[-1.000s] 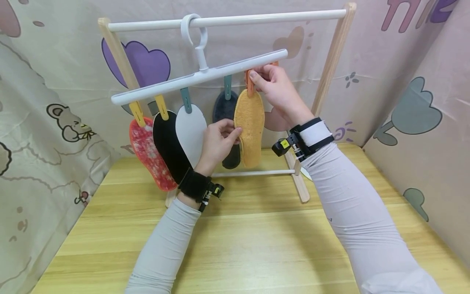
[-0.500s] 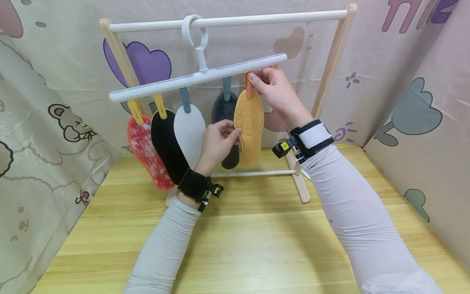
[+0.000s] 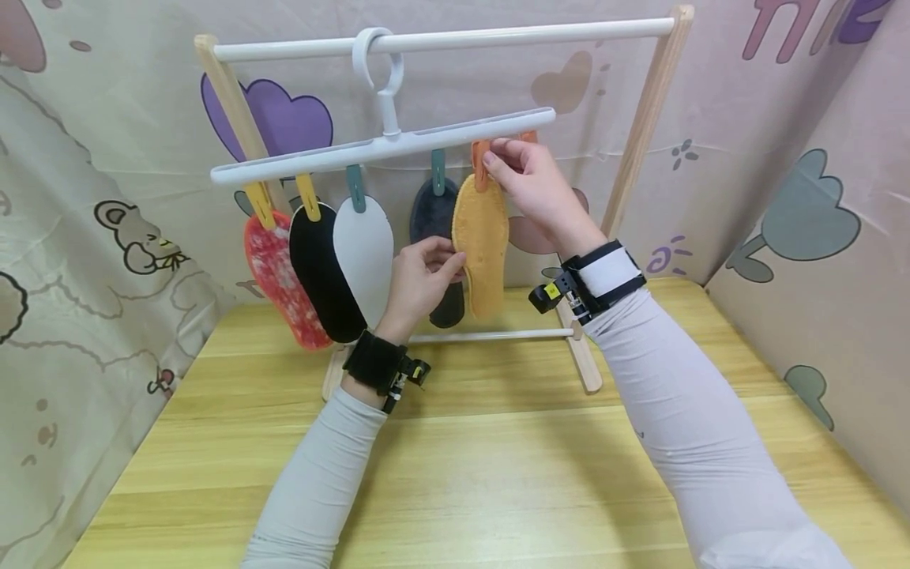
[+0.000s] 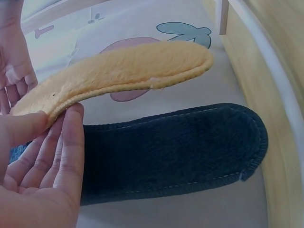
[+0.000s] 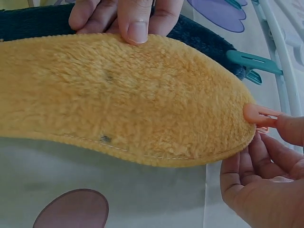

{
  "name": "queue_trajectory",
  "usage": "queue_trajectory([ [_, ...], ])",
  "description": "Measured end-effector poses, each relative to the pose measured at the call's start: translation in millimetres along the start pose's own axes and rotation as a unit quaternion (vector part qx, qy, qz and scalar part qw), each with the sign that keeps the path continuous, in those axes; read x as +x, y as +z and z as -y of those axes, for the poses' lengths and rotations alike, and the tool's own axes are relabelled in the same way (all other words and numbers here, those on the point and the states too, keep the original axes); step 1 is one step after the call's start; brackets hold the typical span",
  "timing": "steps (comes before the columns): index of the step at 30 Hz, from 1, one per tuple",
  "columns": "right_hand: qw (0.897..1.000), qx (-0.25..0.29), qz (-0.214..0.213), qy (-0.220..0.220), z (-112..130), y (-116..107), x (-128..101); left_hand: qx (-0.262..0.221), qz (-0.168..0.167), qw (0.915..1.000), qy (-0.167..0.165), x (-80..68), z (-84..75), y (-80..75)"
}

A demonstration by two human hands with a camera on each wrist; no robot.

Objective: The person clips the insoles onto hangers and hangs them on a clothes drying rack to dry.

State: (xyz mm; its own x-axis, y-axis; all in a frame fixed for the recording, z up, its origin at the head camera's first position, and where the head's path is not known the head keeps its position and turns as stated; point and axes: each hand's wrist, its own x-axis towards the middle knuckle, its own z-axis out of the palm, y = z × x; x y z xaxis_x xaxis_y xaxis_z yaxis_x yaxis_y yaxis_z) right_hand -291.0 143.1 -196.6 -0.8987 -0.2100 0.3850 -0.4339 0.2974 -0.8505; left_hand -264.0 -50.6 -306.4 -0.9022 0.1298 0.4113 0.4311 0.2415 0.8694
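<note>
A fuzzy yellow insole (image 3: 480, 245) hangs by its top end from an orange clip (image 3: 481, 164) under a white hanger bar (image 3: 419, 142). My left hand (image 3: 424, 276) pinches the insole's left edge between thumb and fingers. At the top, my right hand (image 3: 529, 178) pinches the orange clip; in the right wrist view the clip (image 5: 261, 115) bites the insole's rounded end. Behind the yellow one hangs a dark blue insole (image 4: 175, 152) from a teal clip (image 5: 254, 61). A second orange clip (image 3: 528, 137) sits at the bar's right end, partly behind my right hand.
A red mottled insole (image 3: 284, 276), a black one (image 3: 323, 273) and a white one (image 3: 365, 253) hang to the left. The hanger's hook loops over the rack's white rail (image 3: 512, 35). Wooden rack posts (image 3: 650, 118) stand either side on the wooden table (image 3: 455, 474).
The hanger bar has levelled slightly: its right end has dropped and its left end has risen, lifting the red, black and white insoles. Both hands keep their grips, the right slightly lower.
</note>
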Motion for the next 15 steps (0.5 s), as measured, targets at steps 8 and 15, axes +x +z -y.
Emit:
queue_trajectory([
  [8, 1.0, -0.003, -0.007, 0.008, -9, -3, -4, -0.035, 0.007, 0.9993, 0.01, -1.5, 5.6, -0.7],
  [15, 0.999, -0.044, -0.02, 0.021, -19, -8, -13, -0.037, 0.012, 0.9992, 0.007, -3.8, 8.5, -2.0],
])
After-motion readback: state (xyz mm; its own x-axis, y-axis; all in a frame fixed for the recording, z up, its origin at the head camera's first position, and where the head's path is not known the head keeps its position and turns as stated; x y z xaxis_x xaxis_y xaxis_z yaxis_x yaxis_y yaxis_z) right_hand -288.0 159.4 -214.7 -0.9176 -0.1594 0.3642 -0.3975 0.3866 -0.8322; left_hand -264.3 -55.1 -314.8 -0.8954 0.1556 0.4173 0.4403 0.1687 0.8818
